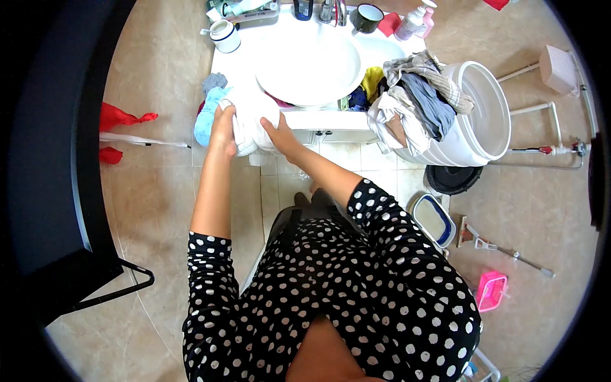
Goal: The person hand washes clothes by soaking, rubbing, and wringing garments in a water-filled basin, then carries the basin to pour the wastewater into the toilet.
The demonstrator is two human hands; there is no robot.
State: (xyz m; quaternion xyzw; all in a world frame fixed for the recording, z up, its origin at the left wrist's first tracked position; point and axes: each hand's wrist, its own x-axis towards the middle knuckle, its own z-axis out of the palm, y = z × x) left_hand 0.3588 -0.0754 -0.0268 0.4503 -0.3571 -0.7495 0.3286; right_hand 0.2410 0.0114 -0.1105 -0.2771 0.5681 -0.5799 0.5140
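Note:
A bundle of white cloth [253, 121] is between my two hands at the front left edge of the washbasin counter. My left hand [223, 130] grips its left side, with the thumb on top. On its right side, my right hand [282, 137] holds on with the thumb stretched over the fabric; some fingers are hidden beneath. Just left of the bundle lie a light blue towel [205, 122] and a small grey cloth [214, 81] by the counter's edge. The white washbasin [309, 70] is beyond my hands.
Right of the basin, a heap of clothes [420, 95] leans against a large white bucket [487, 114]. A cup [368, 18], pump bottles [410, 24] and a white mug [224, 36] line the counter. A black bucket [453, 179] and pink basket [491, 291] are lower right.

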